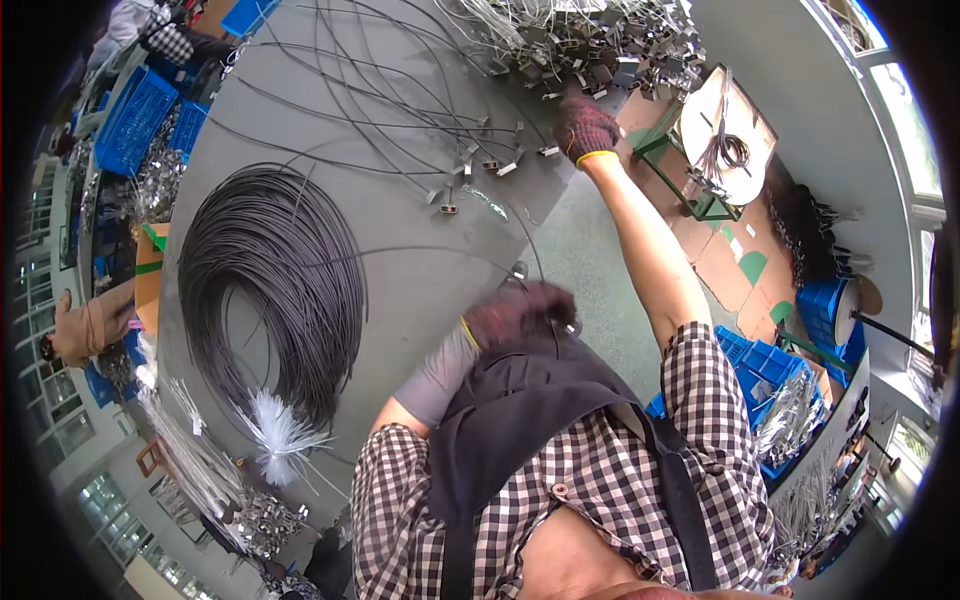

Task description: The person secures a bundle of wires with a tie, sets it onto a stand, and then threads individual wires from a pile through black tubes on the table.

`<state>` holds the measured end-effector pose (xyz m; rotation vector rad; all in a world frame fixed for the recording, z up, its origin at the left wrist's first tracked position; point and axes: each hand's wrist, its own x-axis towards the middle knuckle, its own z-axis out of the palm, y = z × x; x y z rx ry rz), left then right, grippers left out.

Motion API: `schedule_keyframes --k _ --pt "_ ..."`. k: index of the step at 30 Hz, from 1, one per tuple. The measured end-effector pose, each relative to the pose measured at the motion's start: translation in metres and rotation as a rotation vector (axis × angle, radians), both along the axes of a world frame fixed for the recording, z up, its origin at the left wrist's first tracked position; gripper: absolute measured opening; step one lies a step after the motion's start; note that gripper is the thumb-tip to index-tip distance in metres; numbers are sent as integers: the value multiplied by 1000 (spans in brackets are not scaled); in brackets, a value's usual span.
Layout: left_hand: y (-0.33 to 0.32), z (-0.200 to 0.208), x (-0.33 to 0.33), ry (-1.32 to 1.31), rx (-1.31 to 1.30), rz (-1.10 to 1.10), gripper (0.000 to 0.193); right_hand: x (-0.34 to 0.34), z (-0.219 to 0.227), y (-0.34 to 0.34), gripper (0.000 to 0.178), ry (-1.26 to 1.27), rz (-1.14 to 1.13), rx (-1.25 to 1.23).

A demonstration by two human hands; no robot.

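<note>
My left hand point(520, 315), in a dark red glove with a yellow cuff, is close to my apron at the table's near edge. Its fingers are curled round a thin black cable point(420, 249), with a small metal end piece point(518, 270) showing above the knuckles. My right arm stretches far forward. The gloved right hand point(586, 127) touches the near edge of a heap of small metal pieces point(610, 55); its fingertips are blurred against them. Between the hands lie several black cables with small metal box-shaped ends point(489, 165) on the grey table point(400, 350).
A big coil of black cable point(335, 290) lies on the left, with a bundle of white strands point(278, 435) below it. At right stands a green-framed stand with a round pale top point(725, 125). Blue crates point(135, 120) stand far left. A person point(90, 325) is beyond the table.
</note>
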<state>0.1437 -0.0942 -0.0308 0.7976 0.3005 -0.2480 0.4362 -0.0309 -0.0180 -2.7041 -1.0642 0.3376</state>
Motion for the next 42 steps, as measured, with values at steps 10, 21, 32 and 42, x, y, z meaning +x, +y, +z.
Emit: schedule_keyframes --k 10,21,32,42 --pt "2 -28 -9 19 -194 134 34 -9 -22 -80 38 -60 57 0" --pt "-27 -26 -14 211 -281 46 30 -61 -74 -279 31 765 -301 148" --pt "-23 -74 131 250 -168 491 27 -105 -32 -292 23 516 -237 470" --pt "4 -62 159 32 -267 493 27 -231 -50 -574 23 879 -570 -42"
